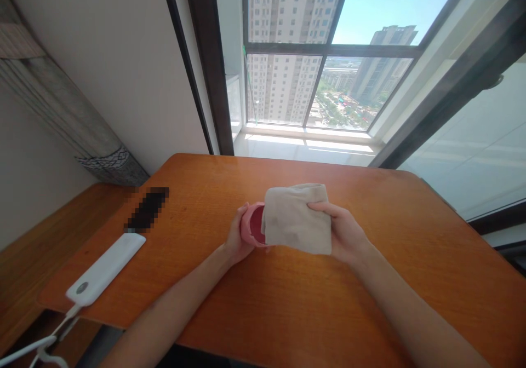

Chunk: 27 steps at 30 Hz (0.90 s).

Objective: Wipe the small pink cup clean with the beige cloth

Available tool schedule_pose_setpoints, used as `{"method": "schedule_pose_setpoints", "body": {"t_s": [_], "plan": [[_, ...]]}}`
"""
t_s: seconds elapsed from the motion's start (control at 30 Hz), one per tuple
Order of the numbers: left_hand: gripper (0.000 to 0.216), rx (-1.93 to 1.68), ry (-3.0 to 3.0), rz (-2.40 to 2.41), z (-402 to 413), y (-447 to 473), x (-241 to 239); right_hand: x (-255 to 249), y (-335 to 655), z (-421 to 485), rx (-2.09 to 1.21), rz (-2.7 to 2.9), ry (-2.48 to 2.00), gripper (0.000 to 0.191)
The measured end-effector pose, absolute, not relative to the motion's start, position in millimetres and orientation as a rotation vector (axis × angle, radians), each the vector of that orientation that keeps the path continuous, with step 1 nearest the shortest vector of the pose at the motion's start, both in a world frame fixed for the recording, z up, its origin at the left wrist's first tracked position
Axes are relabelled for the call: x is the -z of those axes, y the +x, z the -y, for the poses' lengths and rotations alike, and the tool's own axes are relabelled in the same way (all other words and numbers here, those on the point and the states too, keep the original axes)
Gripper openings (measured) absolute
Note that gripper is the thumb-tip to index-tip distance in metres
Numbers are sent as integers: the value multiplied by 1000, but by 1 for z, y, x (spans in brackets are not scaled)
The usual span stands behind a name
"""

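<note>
My left hand (237, 237) grips a small pink cup (251, 225) by its side, held just above the middle of the orange wooden table (312, 302). The cup's open mouth faces right. My right hand (344, 232) holds a folded beige cloth (296, 217) with the fingers wrapped over its right edge. The cloth presses against the cup's mouth and hides most of the cup.
A white power bank (107, 268) with a white cable (36, 346) lies at the table's near left edge. Beyond it sits a blurred dark object (147, 209). A wall stands to the left, and large windows (324, 83) behind the table.
</note>
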<state>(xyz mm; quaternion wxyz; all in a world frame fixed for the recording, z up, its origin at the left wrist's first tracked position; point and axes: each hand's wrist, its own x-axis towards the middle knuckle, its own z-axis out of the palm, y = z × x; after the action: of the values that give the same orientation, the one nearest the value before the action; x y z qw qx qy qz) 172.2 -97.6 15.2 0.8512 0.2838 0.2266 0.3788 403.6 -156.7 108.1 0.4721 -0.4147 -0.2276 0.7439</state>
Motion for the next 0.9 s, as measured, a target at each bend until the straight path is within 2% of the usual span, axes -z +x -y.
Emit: {"method": "schedule_pose_setpoints", "body": {"t_s": [0.1,0.2,0.27,0.43,0.63,0.7,0.8,0.9], "plan": [[54,-867,474,-554,99,173,-19,-106,402,159,-1929,583,-959,32],[61,-803,458,-553,100,173,-20,-100,396,159,-1871,778,-1065,30],[63,-771,480,-543,102,174,-20,-95,391,158,-1652,1088,-1228,25],[63,-793,553,-535,106,181,-17,-92,382,164,-852,1848,-1421,17],[65,-825,582,-480,111,185,-17,-78,363,177,-146,2081,-1491,50],[68,-820,585,-468,112,185,-17,-73,355,178,-86,2194,-1414,49],[71,-826,589,-486,112,183,-18,-69,348,177,-259,2319,-1212,41],[79,-769,586,-504,109,180,-18,-68,347,176,-349,2310,-1160,51]]}}
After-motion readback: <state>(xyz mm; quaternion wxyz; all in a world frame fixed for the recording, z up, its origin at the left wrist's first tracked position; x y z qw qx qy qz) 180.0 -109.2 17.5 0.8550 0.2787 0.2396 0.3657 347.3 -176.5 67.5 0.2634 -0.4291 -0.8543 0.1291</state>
